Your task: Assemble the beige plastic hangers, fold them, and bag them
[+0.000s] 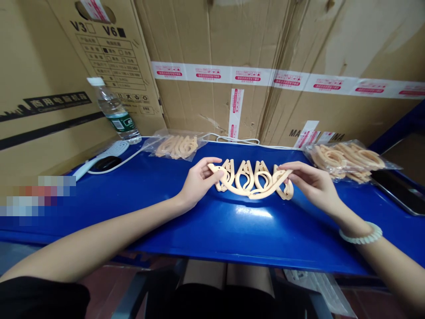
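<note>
A beige folding clothes hanger (pixel 237 191) is spread into a wide, shallow curve above the blue table. Its left arm end is pinched between the thumb and fingers of my left hand (pixel 201 180). At the other end, my right hand (pixel 310 182) grips the right arm tip, fingers closed. Just behind it, several folded beige hangers (pixel 245 176) stand side by side in a row, partly covered by the held one. Whether the held hanger touches them I cannot tell.
Bagged beige hangers (pixel 179 145) lie at the back left, and another bag of hangers (pixel 348 158) at the back right, beside a dark phone (pixel 400 190). A water bottle (pixel 116 115), hairbrush (pixel 99 157), black mouse (pixel 106 163) and white cable (pixel 232 141) line the left and back. Cardboard boxes (pixel 212 40) wall the table (pixel 199 235).
</note>
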Tool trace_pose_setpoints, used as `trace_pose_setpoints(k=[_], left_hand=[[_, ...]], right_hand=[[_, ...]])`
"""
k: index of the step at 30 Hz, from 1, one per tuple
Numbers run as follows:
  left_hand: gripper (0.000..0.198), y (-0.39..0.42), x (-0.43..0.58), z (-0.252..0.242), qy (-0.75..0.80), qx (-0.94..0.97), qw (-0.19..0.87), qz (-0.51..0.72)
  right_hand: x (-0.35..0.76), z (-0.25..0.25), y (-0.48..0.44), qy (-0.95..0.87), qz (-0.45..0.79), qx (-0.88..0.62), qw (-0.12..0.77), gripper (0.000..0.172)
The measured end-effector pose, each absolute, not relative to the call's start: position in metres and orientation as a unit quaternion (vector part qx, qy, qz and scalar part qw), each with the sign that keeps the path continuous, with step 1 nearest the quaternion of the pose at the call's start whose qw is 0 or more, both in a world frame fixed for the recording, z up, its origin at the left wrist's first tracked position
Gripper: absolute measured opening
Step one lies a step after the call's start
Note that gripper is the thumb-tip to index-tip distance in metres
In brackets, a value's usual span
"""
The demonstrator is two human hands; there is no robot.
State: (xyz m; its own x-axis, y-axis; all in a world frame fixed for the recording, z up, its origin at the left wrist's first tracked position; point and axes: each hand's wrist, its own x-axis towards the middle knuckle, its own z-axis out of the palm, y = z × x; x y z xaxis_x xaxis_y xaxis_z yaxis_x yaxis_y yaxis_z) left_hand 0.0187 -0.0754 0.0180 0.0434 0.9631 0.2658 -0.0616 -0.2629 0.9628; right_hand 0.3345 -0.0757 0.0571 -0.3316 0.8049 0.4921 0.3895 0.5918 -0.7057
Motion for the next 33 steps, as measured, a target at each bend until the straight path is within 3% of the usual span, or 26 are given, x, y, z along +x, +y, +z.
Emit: trace_pose_setpoints(k=[8,12,18,25,30,33], left_hand=[[0.039,-0.081,0.022,0.019,0.384,0.589,0.460,0.542],[0.038,-0.081,0.023,0.019,0.386,0.595,0.459,0.535],[0.036,-0.083,0.025,0.020,0.382,0.607,0.456,0.527],[0.040,-0.086,0.027,0.017,0.360,0.617,0.481,0.509],[0.054,-0.086,0.027,0.018,0.337,0.624,0.487,0.510],[0.053,-0.087,0.027,0.020,0.324,0.627,0.494,0.508]], right_hand=[[0.316,0.051,-0.083,-0.714,0.371,-0.359,0.473,0.052],[0.310,0.049,-0.089,-0.708,0.403,-0.349,0.464,0.043],[0.302,0.049,-0.100,-0.804,0.355,-0.332,0.342,0.019],[0.297,0.054,-0.105,-0.866,0.290,-0.291,0.284,0.034],[0.299,0.054,-0.106,-0.884,0.243,-0.300,0.263,0.039],[0.302,0.052,-0.105,-0.881,0.234,-0.317,0.262,0.040]])
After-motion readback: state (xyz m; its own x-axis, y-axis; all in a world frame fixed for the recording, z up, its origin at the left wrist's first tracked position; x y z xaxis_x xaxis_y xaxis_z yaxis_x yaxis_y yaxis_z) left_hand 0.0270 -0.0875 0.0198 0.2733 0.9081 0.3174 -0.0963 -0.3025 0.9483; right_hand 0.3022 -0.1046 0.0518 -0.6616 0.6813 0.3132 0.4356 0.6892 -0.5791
